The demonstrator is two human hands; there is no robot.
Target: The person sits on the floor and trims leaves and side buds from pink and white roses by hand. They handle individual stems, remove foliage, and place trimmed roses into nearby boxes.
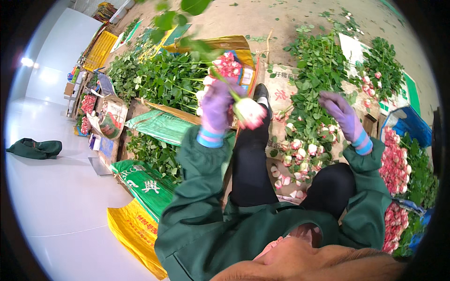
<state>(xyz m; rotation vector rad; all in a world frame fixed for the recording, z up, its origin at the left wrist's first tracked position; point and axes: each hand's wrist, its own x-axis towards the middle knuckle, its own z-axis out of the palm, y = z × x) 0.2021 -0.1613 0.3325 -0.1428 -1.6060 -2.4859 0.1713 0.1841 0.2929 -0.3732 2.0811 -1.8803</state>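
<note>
My left hand (217, 100), in a purple glove with blue cuff bands, is shut on the stem of a single rose (249, 111). Its white bloom, tinged pink at the rim, hangs to the right of the fingers, and the leafy end of its stem (197, 7) reaches blurred towards the top. My right hand (335, 112), gloved alike, hovers over the right edge of a loose pile of roses (318, 70). Its fingers are loosely bent, and I see nothing in them. Pale blooms (301, 154) from that pile lie towards my knees.
A bunch of roses (226, 66) lies on yellow woven sacking (242, 44) at left. Green sacking (158, 126) wraps more stems below it. Packed rose bundles (393, 168) stand by my right elbow. Fallen petals (283, 181) lie between my legs. Another rose heap (381, 66) lies farther right.
</note>
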